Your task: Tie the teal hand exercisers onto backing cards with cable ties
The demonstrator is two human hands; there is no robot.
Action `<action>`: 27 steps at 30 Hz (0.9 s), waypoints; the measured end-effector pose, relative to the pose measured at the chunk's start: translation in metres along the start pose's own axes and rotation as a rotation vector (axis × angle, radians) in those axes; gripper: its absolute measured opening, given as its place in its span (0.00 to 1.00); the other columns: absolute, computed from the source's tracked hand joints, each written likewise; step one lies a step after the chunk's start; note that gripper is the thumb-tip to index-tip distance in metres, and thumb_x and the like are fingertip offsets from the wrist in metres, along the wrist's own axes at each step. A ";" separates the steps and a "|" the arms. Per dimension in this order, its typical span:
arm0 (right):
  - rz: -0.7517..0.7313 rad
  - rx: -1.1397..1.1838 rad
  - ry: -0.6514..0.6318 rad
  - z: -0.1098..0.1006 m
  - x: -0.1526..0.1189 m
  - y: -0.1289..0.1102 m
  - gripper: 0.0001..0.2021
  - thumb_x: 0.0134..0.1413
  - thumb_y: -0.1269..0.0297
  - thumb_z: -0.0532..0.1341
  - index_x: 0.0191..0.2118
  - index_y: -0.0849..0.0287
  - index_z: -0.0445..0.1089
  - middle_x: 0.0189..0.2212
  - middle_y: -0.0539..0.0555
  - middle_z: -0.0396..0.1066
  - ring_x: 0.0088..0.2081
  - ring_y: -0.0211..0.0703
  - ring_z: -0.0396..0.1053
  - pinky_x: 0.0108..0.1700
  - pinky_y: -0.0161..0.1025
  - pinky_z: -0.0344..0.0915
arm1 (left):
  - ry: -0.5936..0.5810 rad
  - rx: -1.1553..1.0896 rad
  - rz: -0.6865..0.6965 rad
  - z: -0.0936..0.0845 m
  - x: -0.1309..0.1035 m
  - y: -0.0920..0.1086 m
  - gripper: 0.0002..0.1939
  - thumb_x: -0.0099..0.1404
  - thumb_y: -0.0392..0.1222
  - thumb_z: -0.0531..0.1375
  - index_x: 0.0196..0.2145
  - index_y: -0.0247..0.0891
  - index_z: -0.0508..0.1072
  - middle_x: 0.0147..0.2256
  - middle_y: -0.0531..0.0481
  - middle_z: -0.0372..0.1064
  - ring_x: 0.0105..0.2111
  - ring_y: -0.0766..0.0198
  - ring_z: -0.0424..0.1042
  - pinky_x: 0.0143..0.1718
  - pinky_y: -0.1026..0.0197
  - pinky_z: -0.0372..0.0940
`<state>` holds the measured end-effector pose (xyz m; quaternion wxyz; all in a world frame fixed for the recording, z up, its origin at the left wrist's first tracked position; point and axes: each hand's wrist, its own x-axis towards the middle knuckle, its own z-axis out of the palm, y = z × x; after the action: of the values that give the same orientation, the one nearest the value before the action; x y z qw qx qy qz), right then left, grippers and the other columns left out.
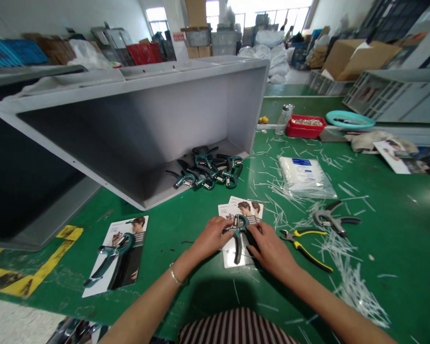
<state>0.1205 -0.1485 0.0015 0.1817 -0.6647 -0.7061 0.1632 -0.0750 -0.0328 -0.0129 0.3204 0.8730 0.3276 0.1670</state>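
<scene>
A green and black hand grip strengthener (238, 248) with a metal spring lies on printed cardboard cards (230, 258) in front of me. My left hand (215, 234) holds it from the left, fingers curled near its spring. From the other side, my right hand (270, 244) has its fingers closed on the right part of the strengthener and the card's edge; the fingertips are partly hidden. Close to my right hand lie yellow-handled cutting pliers (310, 248). Further left, another strengthener (111, 253) rests on its own card (107, 234).
A large grey bin (172, 114) lies on its side, several strengtheners (208, 167) at its opening. White plastic ties (358, 286) are scattered on the green table (397, 248). A grey strengthener (331, 220), a bag of ties (304, 177) and a red tray (306, 128) sit to the right.
</scene>
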 end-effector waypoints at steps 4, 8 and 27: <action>-0.095 0.070 0.030 0.004 0.006 -0.001 0.10 0.57 0.69 0.61 0.44 0.53 0.71 0.44 0.57 0.64 0.48 0.51 0.63 0.48 0.45 0.65 | 0.146 -0.069 -0.063 0.002 0.028 0.000 0.13 0.65 0.37 0.57 0.47 0.38 0.75 0.45 0.43 0.72 0.47 0.56 0.68 0.53 0.52 0.61; -0.067 0.184 0.104 0.016 0.018 0.007 0.03 0.60 0.66 0.60 0.37 0.54 0.73 0.40 0.55 0.65 0.47 0.49 0.63 0.47 0.44 0.64 | 0.159 -0.230 -0.079 0.011 0.041 0.005 0.04 0.62 0.36 0.62 0.35 0.38 0.77 0.36 0.48 0.74 0.41 0.59 0.71 0.47 0.57 0.64; -0.041 0.474 -0.049 0.015 0.041 0.026 0.11 0.61 0.59 0.60 0.30 0.58 0.74 0.65 0.57 0.55 0.67 0.54 0.49 0.63 0.57 0.44 | 0.306 -0.424 -0.066 0.038 0.021 -0.001 0.04 0.62 0.36 0.62 0.34 0.39 0.78 0.36 0.47 0.74 0.41 0.61 0.72 0.47 0.57 0.66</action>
<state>0.1338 -0.1055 -0.0223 0.3187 -0.5848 -0.6655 0.3370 -0.0409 -0.0348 -0.0397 0.4483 0.7399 0.3579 0.3514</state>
